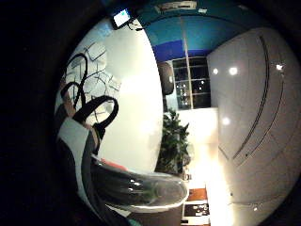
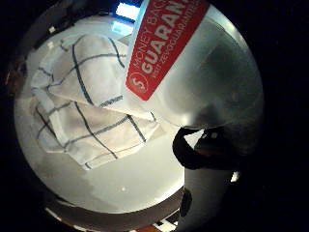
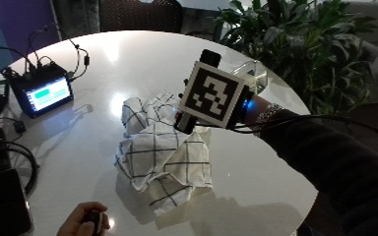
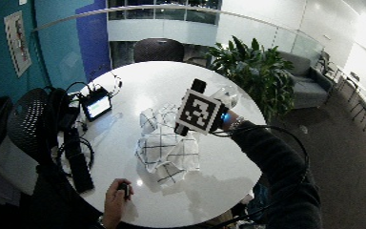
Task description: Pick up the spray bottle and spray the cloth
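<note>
Thumb-side palm view: spray bottle (image 2: pixel 212 82), upper right, red label reading "MONEY BACK GUARANTEE", above checked cloth (image 2: pixel 87 101) on white bench (image 2: pixel 120 179); finger state cannot be told.

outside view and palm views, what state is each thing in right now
clear plastic spray bottle with red label: lifted off the table, close against the palm
white checked cloth with dark grid lines: crumpled, lying on the table below the bottle
gloved right hand: raised over the cloth; fingers hidden
small black monitor: screen lit
round white table: glossy, bearing the cloth and monitor
bare hand: holds a small dark device
</note>
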The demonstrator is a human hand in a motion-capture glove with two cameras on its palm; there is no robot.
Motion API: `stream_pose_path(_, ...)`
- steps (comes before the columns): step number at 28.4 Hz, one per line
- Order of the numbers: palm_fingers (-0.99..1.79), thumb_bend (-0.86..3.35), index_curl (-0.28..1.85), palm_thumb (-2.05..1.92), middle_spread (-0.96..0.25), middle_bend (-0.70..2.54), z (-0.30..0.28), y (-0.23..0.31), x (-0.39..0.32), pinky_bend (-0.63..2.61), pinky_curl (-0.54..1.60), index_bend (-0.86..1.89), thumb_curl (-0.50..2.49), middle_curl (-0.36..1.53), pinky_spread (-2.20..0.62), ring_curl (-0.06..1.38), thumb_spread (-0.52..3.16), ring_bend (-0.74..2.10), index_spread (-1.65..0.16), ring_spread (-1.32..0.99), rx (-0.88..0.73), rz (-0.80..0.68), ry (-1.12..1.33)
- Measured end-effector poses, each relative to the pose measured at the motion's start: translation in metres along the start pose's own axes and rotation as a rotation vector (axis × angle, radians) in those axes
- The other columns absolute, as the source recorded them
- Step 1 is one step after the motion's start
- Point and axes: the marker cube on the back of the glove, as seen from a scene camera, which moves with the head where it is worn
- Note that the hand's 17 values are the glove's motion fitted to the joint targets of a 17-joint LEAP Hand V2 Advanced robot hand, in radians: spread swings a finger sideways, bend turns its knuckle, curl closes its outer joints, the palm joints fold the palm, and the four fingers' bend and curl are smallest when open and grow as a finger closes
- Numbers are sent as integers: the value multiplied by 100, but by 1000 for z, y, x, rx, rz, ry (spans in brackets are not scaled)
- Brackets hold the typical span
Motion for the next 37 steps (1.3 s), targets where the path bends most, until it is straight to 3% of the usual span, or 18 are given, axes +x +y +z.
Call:
stream_pose_path(9, 132, -2, 46, 87, -21, 52, -26, -25, 30, 64, 43, 17, 61, 56, -33, 48, 97, 74, -28, -22, 156, 274, -191)
stream_pose_path(22, 131, -2, 46, 87, -21, 51, -47, -57, 22, 64, 42, 16, 62, 56, -32, 47, 99, 75, -27, -21, 422, 792, -974)
stream_pose_path(31, 129, -2, 46, 86, -20, 49, -53, -88, -12, 65, 42, 16, 61, 56, -31, 48, 101, 75, -27, -19, 638, 922, -1623)
stream_pose_path(37, 127, -1, 46, 87, -20, 48, -51, -106, -47, 65, 42, 16, 61, 56, -30, 47, 105, 74, -26, -17, 698, 952, -1777)
